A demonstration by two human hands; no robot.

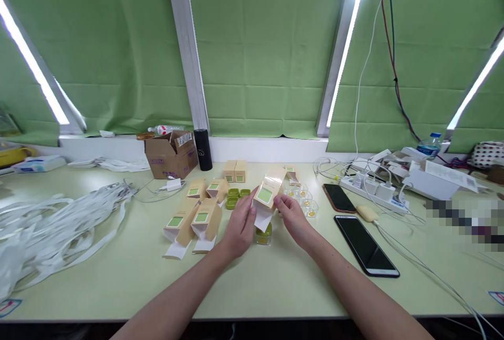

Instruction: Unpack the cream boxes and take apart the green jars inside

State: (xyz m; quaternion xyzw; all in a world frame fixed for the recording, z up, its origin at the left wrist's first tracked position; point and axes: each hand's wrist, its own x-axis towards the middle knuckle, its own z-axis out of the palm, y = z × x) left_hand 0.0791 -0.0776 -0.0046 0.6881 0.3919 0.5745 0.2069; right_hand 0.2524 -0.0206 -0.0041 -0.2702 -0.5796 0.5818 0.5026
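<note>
Between my two hands is a small beige carton (pixel 271 181) with a green square on its front and a white flap hanging open at the lower end. My left hand (pixel 241 227) grips its left side. On the right edge, my right hand (pixel 292 220) pinches the carton near its lower end. Just below the flap, a small clear jar with a green top (pixel 263 236) stands on the table. Several similar open cartons (pixel 207 218) lie to the left. Green lids (pixel 232 201) sit behind my left hand, and clear jars (pixel 309 208) stand to the right.
A brown cardboard box (pixel 171 155) and a black cylinder (pixel 202 150) stand at the back. White straps (pixel 71 224) heap on the left. Two phones (pixel 367 245), a power strip (pixel 374 194) and cables lie on the right. Two closed cartons (pixel 235 171) stand near the wall.
</note>
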